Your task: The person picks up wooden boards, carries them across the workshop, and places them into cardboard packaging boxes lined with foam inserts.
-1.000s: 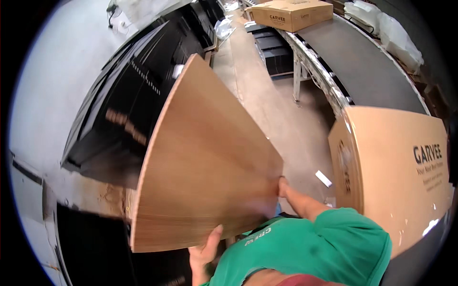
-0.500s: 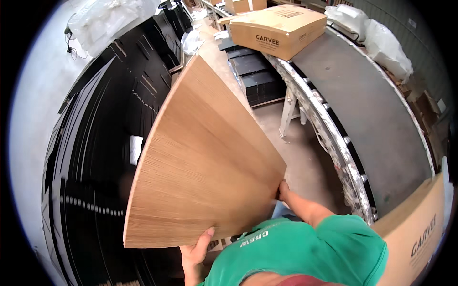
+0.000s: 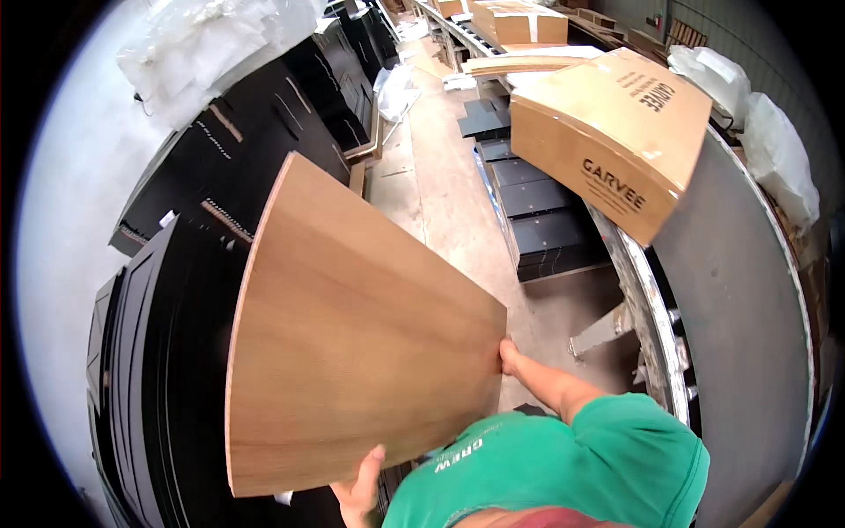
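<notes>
A large wood-grain panel (image 3: 361, 343) stands tilted in front of me, held between my two hands. My left hand (image 3: 359, 488) grips its near lower edge, with the thumb lying on the face and the other fingers hidden behind. At the right edge, my right hand (image 3: 508, 354) is wrapped round the panel's side; most of its fingers are out of sight. The panel's left edge hangs close beside stacked black panels (image 3: 158, 352).
A cardboard box (image 3: 607, 132) sits on the grey conveyor belt (image 3: 739, 326) to my right. Below it lies a stack of dark boards (image 3: 546, 224). Clear plastic wrap (image 3: 211, 53) covers goods at the far left. A concrete aisle (image 3: 440, 176) runs ahead.
I have moved forward along the aisle with the panel. The conveyor box and dark boards now appear nearer, and the panel's top has dropped lower in view. Both hands keep their hold.
</notes>
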### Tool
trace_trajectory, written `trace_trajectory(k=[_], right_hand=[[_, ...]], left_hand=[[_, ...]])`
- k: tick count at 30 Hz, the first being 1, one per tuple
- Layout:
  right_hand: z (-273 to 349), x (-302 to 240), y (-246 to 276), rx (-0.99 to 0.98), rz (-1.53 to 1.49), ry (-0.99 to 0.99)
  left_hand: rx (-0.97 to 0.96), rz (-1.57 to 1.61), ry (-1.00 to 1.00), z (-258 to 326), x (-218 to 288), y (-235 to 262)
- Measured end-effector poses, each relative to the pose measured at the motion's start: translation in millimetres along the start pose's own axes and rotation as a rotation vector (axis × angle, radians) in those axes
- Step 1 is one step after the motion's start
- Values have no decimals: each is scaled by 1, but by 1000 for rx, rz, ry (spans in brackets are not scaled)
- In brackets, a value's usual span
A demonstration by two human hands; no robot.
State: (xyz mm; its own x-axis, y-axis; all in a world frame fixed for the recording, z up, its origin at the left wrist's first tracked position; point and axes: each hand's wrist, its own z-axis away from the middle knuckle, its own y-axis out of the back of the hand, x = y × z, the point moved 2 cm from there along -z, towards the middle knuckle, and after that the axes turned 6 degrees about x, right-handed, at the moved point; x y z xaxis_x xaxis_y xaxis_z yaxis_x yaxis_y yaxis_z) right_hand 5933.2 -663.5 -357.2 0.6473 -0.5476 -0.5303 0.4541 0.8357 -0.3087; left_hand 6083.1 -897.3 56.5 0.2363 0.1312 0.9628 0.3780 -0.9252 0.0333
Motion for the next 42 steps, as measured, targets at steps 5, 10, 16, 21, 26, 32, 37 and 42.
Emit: trace_trajectory(k=[5,10,16,21,26,32,37,42], right_hand=[[-94,-118,-73,-32,-129,-166],[-152,-215,-126,43,-166,-107],[-274,-299,-189,98,-298,-111],[-423,-417,-269,54,-240,-78],[-482,-509,-345,46,-115,-156],[-587,-619,-384,101,-198,-132],[-672,-751,-415,-55,-279,-112],[-723,-861,-423,149,-379,-6]], left_hand=[[-120,5,-75,-166,-55,-41],[-179,-9,-103,-309,-83,-99],[-128,73,19,-449,-135,-181],[-48,9,3,-573,-166,-259],[-64,-109,19,-692,-178,-317],[-136,-75,-2,-842,-223,-408],[-168,75,-19,-991,-263,-487],[-427,63,-54,-1129,-294,-568]])
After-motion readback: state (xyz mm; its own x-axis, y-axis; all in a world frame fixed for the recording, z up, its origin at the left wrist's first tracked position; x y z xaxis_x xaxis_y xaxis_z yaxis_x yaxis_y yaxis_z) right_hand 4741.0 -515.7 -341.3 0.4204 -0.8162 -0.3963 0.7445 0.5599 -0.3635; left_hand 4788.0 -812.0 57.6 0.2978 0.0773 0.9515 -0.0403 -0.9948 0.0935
